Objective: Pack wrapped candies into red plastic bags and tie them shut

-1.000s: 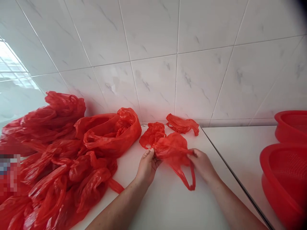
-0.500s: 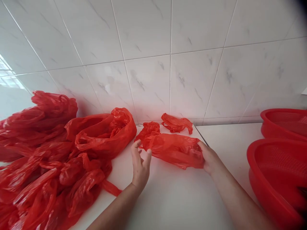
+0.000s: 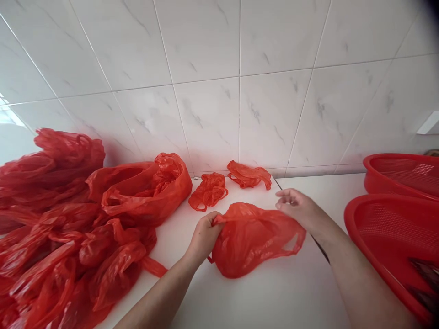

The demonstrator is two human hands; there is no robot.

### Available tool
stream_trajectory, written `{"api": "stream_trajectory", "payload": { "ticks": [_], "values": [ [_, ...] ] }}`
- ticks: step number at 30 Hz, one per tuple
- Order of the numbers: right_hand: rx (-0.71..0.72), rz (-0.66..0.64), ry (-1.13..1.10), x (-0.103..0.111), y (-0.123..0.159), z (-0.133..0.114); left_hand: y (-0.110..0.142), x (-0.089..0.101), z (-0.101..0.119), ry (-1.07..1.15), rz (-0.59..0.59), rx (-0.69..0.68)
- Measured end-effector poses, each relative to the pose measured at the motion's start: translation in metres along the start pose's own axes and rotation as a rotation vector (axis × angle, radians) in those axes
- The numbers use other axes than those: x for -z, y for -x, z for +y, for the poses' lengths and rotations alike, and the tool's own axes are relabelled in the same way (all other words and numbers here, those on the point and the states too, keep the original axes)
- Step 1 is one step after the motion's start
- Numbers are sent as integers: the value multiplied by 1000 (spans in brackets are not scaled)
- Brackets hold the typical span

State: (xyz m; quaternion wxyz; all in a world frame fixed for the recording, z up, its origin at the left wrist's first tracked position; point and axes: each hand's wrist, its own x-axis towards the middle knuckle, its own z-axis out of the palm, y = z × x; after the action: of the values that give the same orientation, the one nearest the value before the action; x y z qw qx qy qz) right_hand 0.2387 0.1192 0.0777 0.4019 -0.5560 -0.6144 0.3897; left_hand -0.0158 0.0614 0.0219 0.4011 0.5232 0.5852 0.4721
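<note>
Red bag [image 3: 252, 242] pinched by left hand [image 3: 206, 236]; right hand [image 3: 297, 208] part-open, nothing held. Likely light, limp, slippery; best gripped at handle [image 3: 301, 237] near right hand.

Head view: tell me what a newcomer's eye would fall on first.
Likely the heap of crumpled red plastic bags filling the lower left. Then the red bag pinched by the left hand, just right of centre over the white table. Two red perforated baskets stand at the right edge.
</note>
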Motion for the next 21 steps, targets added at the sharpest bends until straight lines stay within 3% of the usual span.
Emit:
{"api": "stream_trajectory", "payload": {
  "ticks": [2, 3, 4, 8, 9, 12, 16, 19, 21],
  "values": [
    [178, 346, 118, -5, 13, -17, 1, -2, 4, 96, 0, 51],
    [256, 412, 134, -10, 22, -27, 2, -4, 6, 145, -12, 73],
    [313, 378, 131, -16, 31, -35, 4, -6, 9, 193, -34, 91],
    [307, -175, 248, -45, 47, -40, 13, -8, 19, 364, -187, 142],
    [283, -215, 325, -49, 43, -32, 15, -7, 20, 429, -241, 163],
    [170, -99, 401, -53, 21, 1, 11, 6, 17, 580, -335, 221],
    [-10, -80, 251, -39, 2, 32, -8, 32, 10, 363, -42, 134],
    [-77, -125, 256, -35, 5, 32, -13, 41, 19, 266, 203, 29],
    [-92, -207, 410, -40, 8, 26, -3, 37, 35, 148, 391, -130]
  ]
}}
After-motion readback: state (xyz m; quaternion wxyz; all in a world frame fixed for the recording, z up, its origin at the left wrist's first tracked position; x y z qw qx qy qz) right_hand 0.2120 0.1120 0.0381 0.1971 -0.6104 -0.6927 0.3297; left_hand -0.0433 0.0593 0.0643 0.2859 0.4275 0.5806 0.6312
